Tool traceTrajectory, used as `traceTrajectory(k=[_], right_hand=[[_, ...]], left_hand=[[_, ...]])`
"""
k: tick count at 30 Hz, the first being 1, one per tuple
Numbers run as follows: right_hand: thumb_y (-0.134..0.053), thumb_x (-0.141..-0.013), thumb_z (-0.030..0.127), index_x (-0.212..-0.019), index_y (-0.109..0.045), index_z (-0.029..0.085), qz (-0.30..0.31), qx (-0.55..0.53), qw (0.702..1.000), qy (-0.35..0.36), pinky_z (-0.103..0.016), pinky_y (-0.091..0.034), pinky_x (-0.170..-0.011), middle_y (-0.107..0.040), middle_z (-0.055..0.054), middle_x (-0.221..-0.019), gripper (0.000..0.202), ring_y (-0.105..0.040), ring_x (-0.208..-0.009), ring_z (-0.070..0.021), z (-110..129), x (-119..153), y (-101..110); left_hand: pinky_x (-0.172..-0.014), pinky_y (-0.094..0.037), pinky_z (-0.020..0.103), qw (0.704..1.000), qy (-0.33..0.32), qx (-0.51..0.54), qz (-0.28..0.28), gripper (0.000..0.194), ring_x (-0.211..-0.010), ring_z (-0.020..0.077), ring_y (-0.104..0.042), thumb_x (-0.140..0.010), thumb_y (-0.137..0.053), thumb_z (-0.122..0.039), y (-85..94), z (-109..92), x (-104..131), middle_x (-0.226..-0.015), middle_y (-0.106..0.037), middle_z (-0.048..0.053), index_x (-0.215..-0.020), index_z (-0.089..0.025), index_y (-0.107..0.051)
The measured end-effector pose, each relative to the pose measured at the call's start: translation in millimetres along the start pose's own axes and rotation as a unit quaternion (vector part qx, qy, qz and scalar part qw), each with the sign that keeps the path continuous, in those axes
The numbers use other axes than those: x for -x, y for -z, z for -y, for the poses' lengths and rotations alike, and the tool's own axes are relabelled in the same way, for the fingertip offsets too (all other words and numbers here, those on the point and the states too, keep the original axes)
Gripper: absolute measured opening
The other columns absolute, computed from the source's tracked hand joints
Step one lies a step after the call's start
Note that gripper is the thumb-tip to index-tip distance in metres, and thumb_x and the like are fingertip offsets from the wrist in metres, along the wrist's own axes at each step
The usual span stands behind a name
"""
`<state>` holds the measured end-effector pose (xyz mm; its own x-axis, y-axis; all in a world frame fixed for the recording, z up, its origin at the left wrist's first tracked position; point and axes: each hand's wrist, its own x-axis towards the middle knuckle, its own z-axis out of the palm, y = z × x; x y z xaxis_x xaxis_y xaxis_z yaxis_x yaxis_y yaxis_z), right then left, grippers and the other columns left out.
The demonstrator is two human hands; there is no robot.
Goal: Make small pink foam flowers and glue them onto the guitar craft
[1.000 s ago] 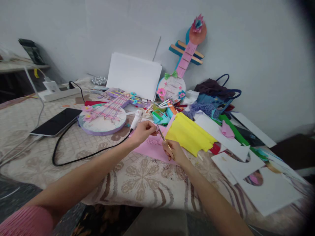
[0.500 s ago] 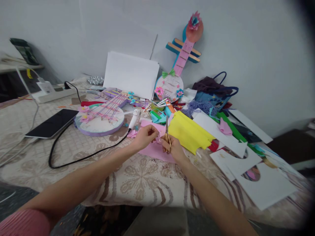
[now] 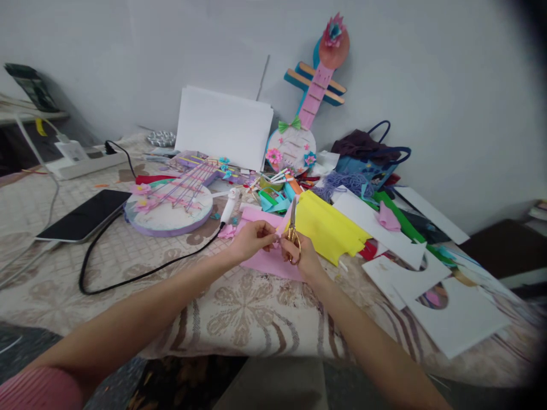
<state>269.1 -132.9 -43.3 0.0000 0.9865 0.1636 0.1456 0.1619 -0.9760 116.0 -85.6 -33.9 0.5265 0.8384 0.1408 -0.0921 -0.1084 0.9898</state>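
Note:
My right hand (image 3: pixel 305 259) is closed around gold-handled scissors (image 3: pixel 293 230), whose blades point up and away from me. Close against it, my left hand (image 3: pixel 255 240) pinches a small piece of pink paper (image 3: pixel 277 242), and the fingertips of both hands nearly meet there. Beneath both hands a larger pink sheet (image 3: pixel 267 263) lies on the patterned tablecloth. Just right of the scissors is a bright yellow sheet (image 3: pixel 327 228). A white glue gun (image 3: pixel 231 206) with a black cord rests left of my hands, near small pink paper pieces (image 3: pixel 228 231).
A round, stringed craft instrument (image 3: pixel 171 208) lies at left beside a black tablet (image 3: pixel 85 215). Another decorated instrument (image 3: pixel 293 148) leans on the wall near white sheets (image 3: pixel 224 125). Cut white boards (image 3: pixel 459 313) and a blue bag (image 3: pixel 367 168) occupy the right side.
The camera view has shifted slightly. My hands stay together at the small pink piece, and the scissors have turned a little, with their handle loops showing more.

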Motion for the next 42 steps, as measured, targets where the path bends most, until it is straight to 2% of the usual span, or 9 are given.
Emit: traceTrajectory(k=[3, 6, 9, 15, 30, 36, 39, 42], right_hand=[[-0.055, -0.080, 0.039, -0.067, -0.050, 0.017, 0.007, -0.012, 1.000, -0.008, -0.019, -0.025, -0.038, -0.044, 0.006, -0.043, 0.025, -0.036, -0.037, -0.0064, 2, 0, -1], [-0.045, -0.083, 0.052, -0.066, -0.050, 0.018, 0.023, -0.029, 0.999, -0.027, -0.020, -0.028, -0.038, -0.042, 0.006, -0.041, 0.039, -0.037, -0.035, -0.0074, 5, 1, -2], [-0.039, -0.084, 0.058, -0.065, -0.049, 0.018, 0.046, -0.011, 0.998, -0.032, -0.021, -0.031, -0.039, -0.042, 0.005, -0.043, 0.045, -0.039, -0.037, -0.0080, 7, 4, -4], [-0.043, -0.082, 0.058, -0.062, -0.046, 0.019, 0.038, 0.085, 0.995, -0.039, -0.021, -0.032, -0.037, -0.038, 0.007, -0.041, 0.044, -0.037, -0.034, -0.0077, 2, 8, -6], [-0.044, -0.083, 0.052, -0.061, -0.044, 0.019, 0.046, 0.164, 0.985, -0.004, -0.021, -0.032, -0.035, -0.039, 0.005, -0.046, 0.039, -0.040, -0.035, -0.0084, -6, 11, -10], [-0.046, -0.082, 0.052, -0.060, -0.043, 0.019, 0.039, 0.101, 0.994, -0.016, -0.021, -0.034, -0.035, -0.035, 0.007, -0.043, 0.039, -0.037, -0.034, -0.0078, -7, 10, -11], [-0.047, -0.080, 0.055, -0.060, -0.043, 0.019, 0.028, 0.048, 0.998, -0.042, -0.021, -0.034, -0.034, -0.035, 0.008, -0.041, 0.041, -0.035, -0.032, -0.0073, -5, 9, -11], [-0.047, -0.078, 0.056, -0.059, -0.043, 0.019, 0.020, 0.041, 0.998, -0.051, -0.020, -0.032, -0.032, -0.037, 0.007, -0.041, 0.042, -0.035, -0.032, -0.0064, -2, 8, -11]], left_hand=[[-0.050, -0.045, 0.019, 0.999, 0.026, 0.019, -0.007, 0.013, -0.048, 0.0067, -0.054, -0.073, -0.062, -0.019, 0.7, -1, -1, -0.056, -0.057, -0.002, -0.071, -0.012, -0.052], [-0.052, -0.046, 0.019, 0.997, 0.047, 0.053, -0.038, 0.014, -0.049, 0.0066, -0.055, -0.075, -0.061, -0.019, 1.4, -5, -1, -0.056, -0.058, -0.001, -0.070, -0.012, -0.051], [-0.057, -0.049, 0.021, 0.992, 0.048, 0.090, -0.071, 0.016, -0.054, 0.0079, -0.059, -0.076, -0.062, -0.020, 2.7, -9, -1, -0.060, -0.061, 0.001, -0.070, -0.012, -0.050], [-0.063, -0.053, 0.028, 0.987, 0.016, 0.101, -0.126, 0.015, -0.061, 0.0127, -0.065, -0.078, -0.059, -0.019, 4.2, -12, -2, -0.067, -0.066, 0.005, -0.073, -0.013, -0.047], [-0.058, -0.053, 0.024, 0.986, -0.046, 0.059, -0.150, 0.017, -0.058, 0.0107, -0.062, -0.080, -0.058, -0.024, 1.4, -8, -1, -0.063, -0.062, 0.002, -0.075, -0.014, -0.045], [-0.051, -0.048, 0.020, 0.985, -0.049, 0.052, -0.159, 0.018, -0.052, 0.0076, -0.056, -0.076, -0.061, -0.024, 3.0, -7, -2, -0.059, -0.058, -0.001, -0.073, -0.013, -0.047], [-0.053, -0.049, 0.020, 0.985, -0.022, 0.091, -0.145, 0.018, -0.054, 0.0073, -0.057, -0.074, -0.064, -0.022, 3.7, -8, -2, -0.060, -0.059, -0.001, -0.077, -0.012, -0.050], [-0.056, -0.050, 0.021, 0.984, 0.008, 0.122, -0.131, 0.019, -0.056, 0.0077, -0.058, -0.073, -0.066, -0.022, 3.8, -8, -2, -0.061, -0.061, 0.000, -0.077, -0.012, -0.052]])
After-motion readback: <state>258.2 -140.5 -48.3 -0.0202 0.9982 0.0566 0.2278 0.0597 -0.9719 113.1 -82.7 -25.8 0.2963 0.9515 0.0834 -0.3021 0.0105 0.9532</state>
